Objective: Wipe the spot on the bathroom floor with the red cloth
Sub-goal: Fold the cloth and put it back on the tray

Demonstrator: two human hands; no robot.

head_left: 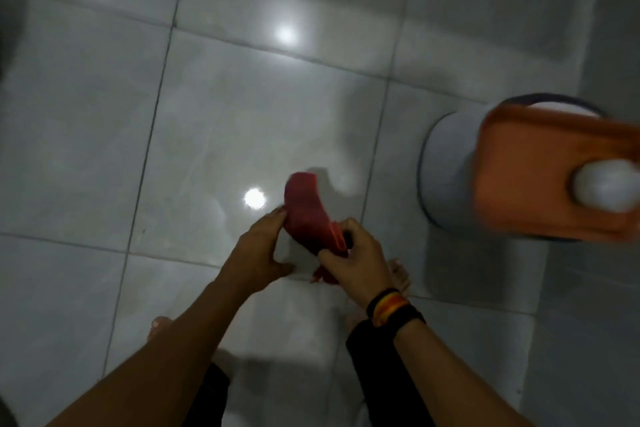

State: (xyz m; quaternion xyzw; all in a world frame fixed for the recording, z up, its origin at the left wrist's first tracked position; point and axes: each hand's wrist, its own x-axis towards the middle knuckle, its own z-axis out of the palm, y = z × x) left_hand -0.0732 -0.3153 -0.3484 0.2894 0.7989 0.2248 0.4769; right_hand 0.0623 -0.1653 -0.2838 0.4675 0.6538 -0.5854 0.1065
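The glossy tiled floor (pixel 242 121) shows no clear spot through the glare, so the wipe could land on the wrong tile, and it may be slick under the bare feet. The white bucket (pixel 446 163), just to the right of the red cloth (pixel 304 215), carries an orange tray (pixel 533 170) with a white bottle (pixel 606 191) that a stray elbow could tip. The cloth hangs above the floor, with the right hand (pixel 356 260) clamped on its lower end and the left hand (pixel 256 253), fingers loosely apart, touching its edge; it might slip free
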